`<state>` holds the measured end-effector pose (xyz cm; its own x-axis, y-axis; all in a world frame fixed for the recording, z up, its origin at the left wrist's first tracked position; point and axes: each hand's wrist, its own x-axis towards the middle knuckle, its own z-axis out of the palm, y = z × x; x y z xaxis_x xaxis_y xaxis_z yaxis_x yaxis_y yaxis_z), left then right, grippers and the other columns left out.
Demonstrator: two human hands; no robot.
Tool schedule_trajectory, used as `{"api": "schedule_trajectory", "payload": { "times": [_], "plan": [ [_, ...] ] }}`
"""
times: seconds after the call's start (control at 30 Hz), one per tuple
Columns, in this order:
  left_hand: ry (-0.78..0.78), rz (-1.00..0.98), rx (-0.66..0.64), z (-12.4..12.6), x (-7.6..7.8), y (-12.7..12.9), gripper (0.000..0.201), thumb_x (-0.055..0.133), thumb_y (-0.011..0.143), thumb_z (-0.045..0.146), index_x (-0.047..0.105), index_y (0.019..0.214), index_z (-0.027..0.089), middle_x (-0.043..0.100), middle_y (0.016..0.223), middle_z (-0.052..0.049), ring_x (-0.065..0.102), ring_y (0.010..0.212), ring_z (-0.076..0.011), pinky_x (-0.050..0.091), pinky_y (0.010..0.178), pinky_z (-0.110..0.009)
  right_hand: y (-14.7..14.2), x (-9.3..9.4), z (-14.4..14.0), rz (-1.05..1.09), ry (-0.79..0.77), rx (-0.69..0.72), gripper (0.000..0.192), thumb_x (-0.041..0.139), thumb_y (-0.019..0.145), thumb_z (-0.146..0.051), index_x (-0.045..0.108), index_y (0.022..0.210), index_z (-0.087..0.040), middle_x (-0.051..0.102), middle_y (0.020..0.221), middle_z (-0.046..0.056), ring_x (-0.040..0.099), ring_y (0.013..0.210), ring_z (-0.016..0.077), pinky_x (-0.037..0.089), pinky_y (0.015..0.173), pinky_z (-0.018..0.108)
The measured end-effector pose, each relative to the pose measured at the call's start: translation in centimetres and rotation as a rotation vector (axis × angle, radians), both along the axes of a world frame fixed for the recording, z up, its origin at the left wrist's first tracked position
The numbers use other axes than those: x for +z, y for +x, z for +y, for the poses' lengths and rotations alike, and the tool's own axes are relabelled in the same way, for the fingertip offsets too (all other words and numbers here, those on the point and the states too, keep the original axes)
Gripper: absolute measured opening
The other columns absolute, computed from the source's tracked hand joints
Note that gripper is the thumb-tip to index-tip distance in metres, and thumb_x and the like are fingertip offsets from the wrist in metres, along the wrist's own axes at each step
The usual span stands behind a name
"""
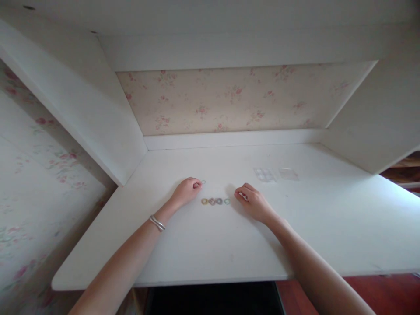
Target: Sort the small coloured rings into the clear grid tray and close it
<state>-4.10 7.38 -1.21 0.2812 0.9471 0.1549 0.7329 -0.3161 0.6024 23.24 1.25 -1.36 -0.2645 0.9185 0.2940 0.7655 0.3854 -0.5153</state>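
My left hand rests on the white desk, thumb and finger pinched at the edge of a thin, pale ring-shaped band. Just below it, several small coiled rings lie in a sideways row: a yellow one, a pinkish-brown one, a grey one and a mint-green one. To the right of the row, my right hand has its fingers curled and the thumb closed against them. Anything inside that grip is hidden or too small to see.
Two clear plastic pieces, a patterned one and a plain one, lie toward the back right of the desk. White side panels and an overhead shelf enclose the desk. Floral wallpaper covers the back.
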Motion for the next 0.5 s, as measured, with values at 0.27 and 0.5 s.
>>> {"api": "schedule_trajectory", "payload": {
  "times": [0.27,0.5],
  "plan": [
    [0.051,0.240,-0.006,1.9,-0.1,2.6,0.022,0.049,0.081,0.029,0.067,0.088,0.019,0.064,0.095,-0.007,0.058,0.086,-0.0185,0.042,0.080,-0.027,1.1,-0.1,0.0,-0.023,0.002,-0.044,0.023,0.039,0.092,-0.029,0.061,0.094,-0.022,0.056,0.092,0.004,0.055,0.075,0.0124,0.041,0.071,0.025],
    [-0.010,0.269,-0.044,2.0,0.6,3.8,0.021,0.048,0.081,0.027,0.067,0.082,0.018,0.064,0.092,-0.007,0.058,0.086,-0.0194,0.042,0.080,-0.027,1.5,0.3,-0.4,-0.048,0.039,-0.043,0.023,0.037,0.094,-0.029,0.059,0.098,-0.022,0.056,0.095,0.005,0.057,0.077,0.0133,0.041,0.073,0.025]
  ]
}}
